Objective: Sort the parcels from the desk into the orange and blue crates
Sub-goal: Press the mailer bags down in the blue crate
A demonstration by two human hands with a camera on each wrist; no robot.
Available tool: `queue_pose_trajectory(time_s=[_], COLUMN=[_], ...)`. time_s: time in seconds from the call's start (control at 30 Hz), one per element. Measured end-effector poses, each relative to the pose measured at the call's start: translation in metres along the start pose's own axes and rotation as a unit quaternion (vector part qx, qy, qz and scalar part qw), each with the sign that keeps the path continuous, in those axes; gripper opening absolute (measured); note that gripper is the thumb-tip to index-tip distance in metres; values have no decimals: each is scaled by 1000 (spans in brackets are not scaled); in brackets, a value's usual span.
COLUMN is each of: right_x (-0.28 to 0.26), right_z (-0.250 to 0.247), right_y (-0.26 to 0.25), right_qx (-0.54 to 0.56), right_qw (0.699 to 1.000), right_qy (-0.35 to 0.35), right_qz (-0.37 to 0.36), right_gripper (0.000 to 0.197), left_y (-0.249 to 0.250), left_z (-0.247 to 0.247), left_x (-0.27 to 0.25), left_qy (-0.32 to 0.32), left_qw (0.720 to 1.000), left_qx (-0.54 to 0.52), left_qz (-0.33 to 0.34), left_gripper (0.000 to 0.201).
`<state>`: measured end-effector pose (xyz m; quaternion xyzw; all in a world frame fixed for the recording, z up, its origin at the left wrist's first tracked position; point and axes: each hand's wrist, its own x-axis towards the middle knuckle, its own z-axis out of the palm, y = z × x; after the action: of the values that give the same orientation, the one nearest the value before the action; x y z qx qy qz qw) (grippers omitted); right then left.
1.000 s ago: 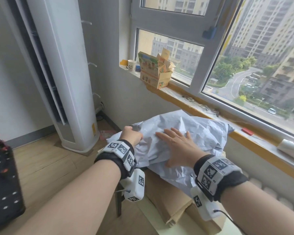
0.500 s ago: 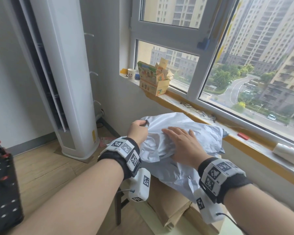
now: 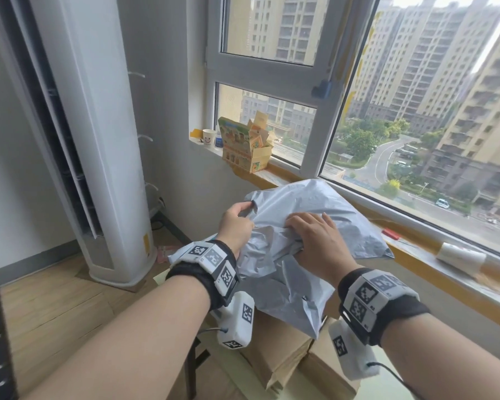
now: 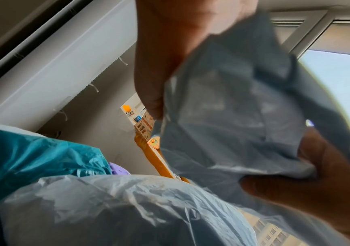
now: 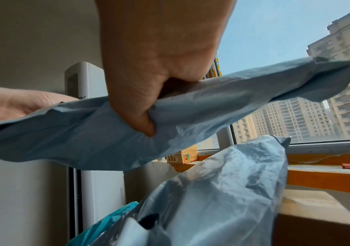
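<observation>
Grey plastic crumples under both hands as a person holds a soft mailer parcel (image 3: 309, 215) above a heap of packages by a high-rise window. The right hand (image 3: 315, 241) clutches a fold near the parcel's middle, fingers curled over the top and thumb dug in beneath, as the right wrist view shows (image 5: 148, 103). The left hand (image 3: 236, 226) pinches the parcel's left edge between thumb and fingers (image 4: 155, 93). The bag hangs clear of the pile in both wrist views, its far corner reaching toward the window sill (image 3: 416, 255).

Directly below lies a second grey mailer (image 5: 222, 191), wrinkled and glossy, draped over a brown cardboard box (image 3: 277, 350). A teal plastic parcel (image 4: 32, 156) sits at the pile's left side, touching the lower mailer, with a scrap of something purple just behind it. On the sill's far left end stand a paper cup (image 3: 209, 137) and a torn, printed carton (image 3: 244, 151); a white roll (image 3: 459, 256) lies toward its right end. A tall white air conditioner (image 3: 98, 140) fills the corner.
</observation>
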<state>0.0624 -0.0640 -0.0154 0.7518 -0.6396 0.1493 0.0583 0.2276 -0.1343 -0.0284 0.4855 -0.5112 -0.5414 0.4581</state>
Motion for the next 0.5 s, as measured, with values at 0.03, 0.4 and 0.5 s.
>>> queue_pose_trajectory(time_s=[0.03, 0.4, 0.5], right_x=[-1, -12, -11], right_z=[1, -9, -22], right_y=[1, 15, 17], right_qx=[0, -58, -84], right_qw=[1000, 987, 974], right_qy=[5, 149, 209], right_qz=[0, -19, 14], right_gripper=[37, 25, 24], left_y=[-2, 1, 10], left_z=[2, 13, 16], left_x=[0, -1, -3], left_qy=[-3, -46, -52], left_qw=[1000, 998, 996], left_qx=[-1, -30, -55], left_qz=[-1, 33, 42], left_gripper=[53, 45, 41])
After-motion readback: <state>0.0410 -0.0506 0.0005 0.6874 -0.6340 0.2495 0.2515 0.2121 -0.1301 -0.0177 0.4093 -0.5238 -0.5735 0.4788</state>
